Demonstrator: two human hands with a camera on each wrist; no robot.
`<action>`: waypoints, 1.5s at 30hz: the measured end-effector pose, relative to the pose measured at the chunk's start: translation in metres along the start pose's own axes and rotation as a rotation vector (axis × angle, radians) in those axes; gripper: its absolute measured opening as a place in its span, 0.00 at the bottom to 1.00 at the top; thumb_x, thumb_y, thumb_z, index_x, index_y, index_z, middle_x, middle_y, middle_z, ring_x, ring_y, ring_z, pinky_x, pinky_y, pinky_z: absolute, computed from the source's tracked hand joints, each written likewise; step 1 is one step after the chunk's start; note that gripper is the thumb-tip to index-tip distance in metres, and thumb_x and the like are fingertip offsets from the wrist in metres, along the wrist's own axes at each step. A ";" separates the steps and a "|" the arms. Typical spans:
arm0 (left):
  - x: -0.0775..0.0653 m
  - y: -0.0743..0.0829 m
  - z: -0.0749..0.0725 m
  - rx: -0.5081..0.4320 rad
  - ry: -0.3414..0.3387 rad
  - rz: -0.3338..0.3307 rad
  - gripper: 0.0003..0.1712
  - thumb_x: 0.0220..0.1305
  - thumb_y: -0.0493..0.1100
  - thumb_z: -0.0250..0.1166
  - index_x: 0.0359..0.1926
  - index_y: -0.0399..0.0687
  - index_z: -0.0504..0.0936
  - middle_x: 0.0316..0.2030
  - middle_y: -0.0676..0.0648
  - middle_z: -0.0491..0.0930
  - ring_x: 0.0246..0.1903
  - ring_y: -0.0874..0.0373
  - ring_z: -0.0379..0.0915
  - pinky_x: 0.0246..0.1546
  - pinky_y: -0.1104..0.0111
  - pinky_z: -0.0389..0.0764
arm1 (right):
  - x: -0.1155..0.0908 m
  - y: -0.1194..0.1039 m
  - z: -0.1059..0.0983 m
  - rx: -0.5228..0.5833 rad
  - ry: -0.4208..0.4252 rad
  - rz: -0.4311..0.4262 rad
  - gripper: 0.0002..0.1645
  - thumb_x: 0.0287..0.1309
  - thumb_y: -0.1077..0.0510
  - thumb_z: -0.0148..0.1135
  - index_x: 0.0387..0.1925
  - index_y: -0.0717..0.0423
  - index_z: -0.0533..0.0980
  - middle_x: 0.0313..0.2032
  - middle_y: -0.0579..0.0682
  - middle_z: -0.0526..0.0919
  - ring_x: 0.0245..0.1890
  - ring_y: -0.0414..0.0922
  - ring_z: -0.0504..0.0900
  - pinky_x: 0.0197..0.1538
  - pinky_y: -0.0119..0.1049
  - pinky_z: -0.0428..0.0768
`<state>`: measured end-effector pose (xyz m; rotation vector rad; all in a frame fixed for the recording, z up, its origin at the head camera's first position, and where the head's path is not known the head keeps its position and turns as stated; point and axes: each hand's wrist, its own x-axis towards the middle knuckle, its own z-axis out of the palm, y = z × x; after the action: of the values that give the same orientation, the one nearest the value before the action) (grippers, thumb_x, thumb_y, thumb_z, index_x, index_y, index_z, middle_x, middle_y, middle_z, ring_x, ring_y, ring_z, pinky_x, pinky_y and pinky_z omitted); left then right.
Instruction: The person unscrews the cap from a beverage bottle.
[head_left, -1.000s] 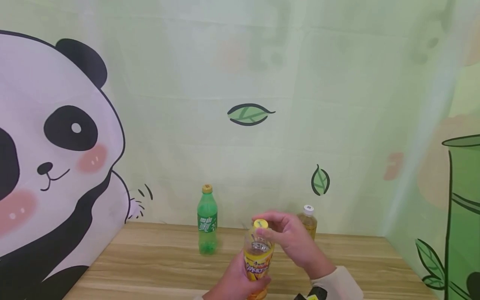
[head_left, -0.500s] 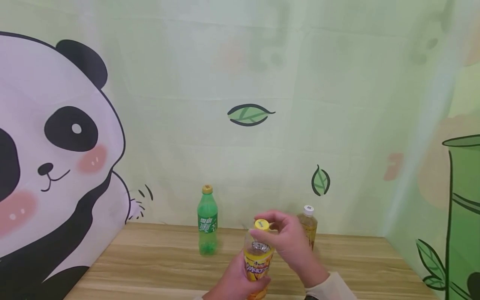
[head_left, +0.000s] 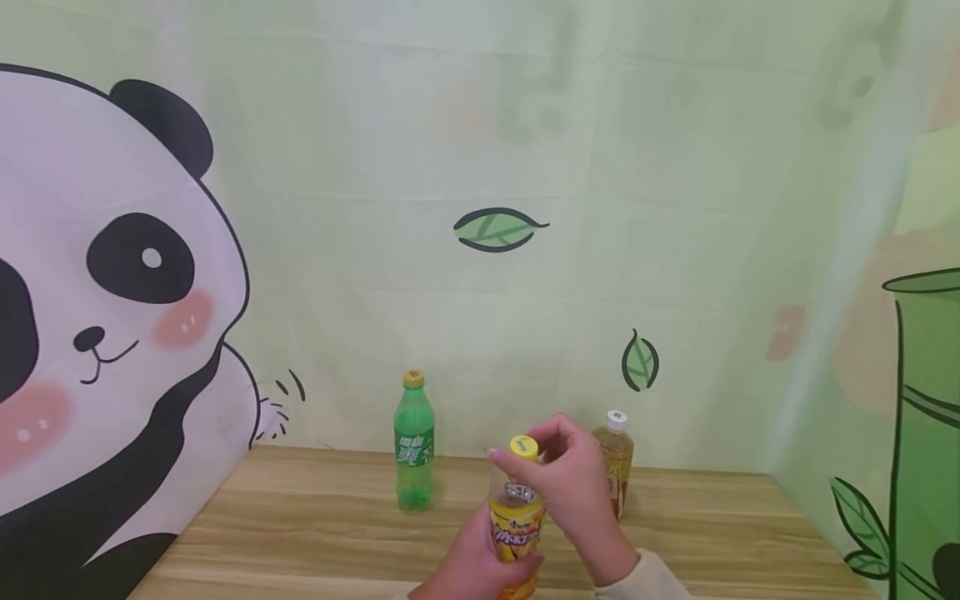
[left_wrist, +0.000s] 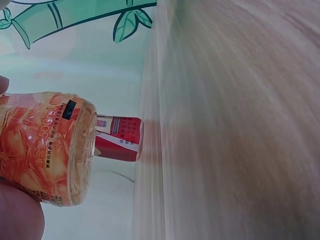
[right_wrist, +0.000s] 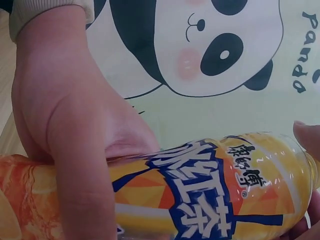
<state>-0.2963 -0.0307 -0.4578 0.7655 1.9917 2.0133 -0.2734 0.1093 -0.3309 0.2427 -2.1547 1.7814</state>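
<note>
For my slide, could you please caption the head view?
Left hand grips a yellow-labelled bottle, right hand at its yellow cap; a green bottle and a white-capped bottle stand behind.

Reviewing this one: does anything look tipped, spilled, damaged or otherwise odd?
Nothing stands out. The green bottle and the white-capped bottle stand upright on the table, the left hand grips the yellow-capped bottle around its label, and no spill or damage shows.

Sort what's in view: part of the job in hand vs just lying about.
In the job:
orange-yellow bottle, gripped by left hand
its yellow cap, right hand beside it

Bystanders:
green bottle, upright
white-capped bottle, partly hidden
</note>
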 end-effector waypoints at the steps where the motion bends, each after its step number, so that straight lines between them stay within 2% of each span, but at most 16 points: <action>1: 0.000 0.000 0.000 0.004 0.003 0.000 0.36 0.62 0.42 0.73 0.68 0.58 0.68 0.57 0.50 0.81 0.54 0.53 0.79 0.57 0.64 0.80 | 0.000 0.000 0.001 0.000 0.005 -0.003 0.29 0.35 0.51 0.88 0.34 0.57 0.77 0.30 0.49 0.82 0.30 0.43 0.77 0.33 0.31 0.79; 9: -0.001 0.001 0.001 0.017 0.012 -0.003 0.35 0.62 0.42 0.73 0.68 0.57 0.69 0.56 0.49 0.81 0.54 0.49 0.79 0.57 0.63 0.80 | -0.002 0.000 0.002 -0.032 0.047 -0.004 0.29 0.34 0.48 0.88 0.33 0.56 0.79 0.32 0.49 0.84 0.34 0.44 0.80 0.37 0.32 0.82; 13: -0.001 0.000 0.001 0.017 0.016 -0.011 0.36 0.62 0.42 0.73 0.68 0.58 0.69 0.56 0.50 0.81 0.55 0.47 0.79 0.58 0.61 0.80 | -0.002 0.001 0.002 -0.011 0.052 -0.013 0.28 0.34 0.50 0.88 0.32 0.57 0.80 0.32 0.49 0.84 0.33 0.43 0.81 0.36 0.31 0.82; 21: -0.002 0.001 0.001 -0.004 0.020 -0.023 0.36 0.62 0.43 0.74 0.68 0.58 0.68 0.56 0.49 0.81 0.53 0.51 0.79 0.59 0.58 0.80 | -0.003 0.000 0.000 0.070 0.018 -0.023 0.22 0.37 0.56 0.87 0.32 0.59 0.83 0.32 0.50 0.85 0.34 0.43 0.82 0.35 0.31 0.83; 28: -0.002 0.002 0.000 0.011 0.037 -0.044 0.36 0.61 0.44 0.75 0.67 0.58 0.69 0.55 0.50 0.81 0.52 0.52 0.79 0.58 0.57 0.81 | -0.001 0.000 -0.002 0.079 -0.049 -0.023 0.20 0.41 0.55 0.85 0.35 0.57 0.85 0.36 0.51 0.88 0.39 0.44 0.83 0.41 0.32 0.83; 33: -0.001 0.000 -0.001 0.035 0.040 -0.007 0.35 0.61 0.43 0.74 0.66 0.56 0.69 0.54 0.49 0.81 0.52 0.52 0.80 0.56 0.62 0.82 | 0.002 0.002 -0.006 0.069 -0.106 -0.036 0.18 0.46 0.53 0.82 0.40 0.53 0.87 0.41 0.50 0.90 0.45 0.45 0.84 0.47 0.35 0.83; 36: 0.000 -0.001 -0.002 0.057 0.038 0.027 0.36 0.61 0.40 0.73 0.67 0.55 0.68 0.54 0.48 0.81 0.52 0.51 0.79 0.54 0.65 0.81 | 0.004 0.003 -0.007 0.084 -0.148 -0.055 0.17 0.50 0.55 0.80 0.42 0.54 0.87 0.44 0.50 0.90 0.49 0.46 0.85 0.54 0.38 0.81; 40: 0.000 -0.001 -0.001 0.062 0.041 0.037 0.36 0.61 0.39 0.73 0.67 0.55 0.67 0.54 0.48 0.81 0.53 0.50 0.79 0.54 0.67 0.81 | 0.005 0.003 -0.010 0.103 -0.207 -0.063 0.17 0.54 0.57 0.77 0.46 0.56 0.86 0.47 0.51 0.90 0.53 0.46 0.84 0.62 0.42 0.77; 45: -0.002 0.000 0.000 0.057 0.056 0.063 0.36 0.60 0.38 0.74 0.66 0.51 0.68 0.53 0.46 0.81 0.52 0.50 0.79 0.53 0.67 0.81 | 0.007 0.004 -0.013 0.120 -0.284 -0.035 0.19 0.61 0.56 0.72 0.52 0.57 0.84 0.52 0.55 0.87 0.50 0.46 0.84 0.56 0.40 0.83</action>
<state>-0.2951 -0.0316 -0.4582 0.8023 2.0898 2.0418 -0.2791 0.1237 -0.3301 0.5921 -2.2129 1.9600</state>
